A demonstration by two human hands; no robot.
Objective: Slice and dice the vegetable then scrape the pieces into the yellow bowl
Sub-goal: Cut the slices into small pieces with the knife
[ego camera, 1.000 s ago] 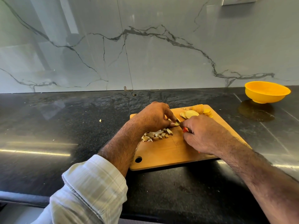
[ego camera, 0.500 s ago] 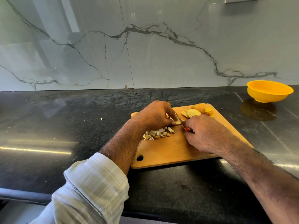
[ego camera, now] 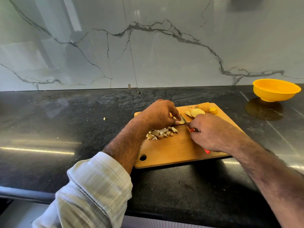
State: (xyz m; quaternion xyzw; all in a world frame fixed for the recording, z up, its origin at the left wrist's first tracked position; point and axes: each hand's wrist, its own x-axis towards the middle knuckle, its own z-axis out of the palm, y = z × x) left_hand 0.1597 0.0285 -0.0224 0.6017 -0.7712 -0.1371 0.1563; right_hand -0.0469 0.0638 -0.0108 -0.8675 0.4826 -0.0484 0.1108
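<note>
On the wooden cutting board point(ego camera: 177, 148) my left hand point(ego camera: 158, 114) pinches a pale vegetable slice point(ego camera: 181, 122) with fingertips and thumb. My right hand point(ego camera: 212, 132) grips a red-handled knife point(ego camera: 185, 120), its blade resting against that slice. A pile of diced pieces point(ego camera: 162, 133) lies just below my left hand. More round slices point(ego camera: 195, 111) and an uncut yellowish end piece point(ego camera: 204, 106) sit at the board's far edge. The yellow bowl point(ego camera: 276, 90) stands far right on the counter, apart from both hands.
The black stone counter point(ego camera: 65, 129) runs wide to the left, with a stray vegetable crumb point(ego camera: 104, 118) on it. A marble backsplash point(ego camera: 148, 46) rises behind. The counter's front edge runs below my forearms.
The knife blade has moved slightly against the slice between my hands; both hands stay in nearly the same place. The view shifted a little.
</note>
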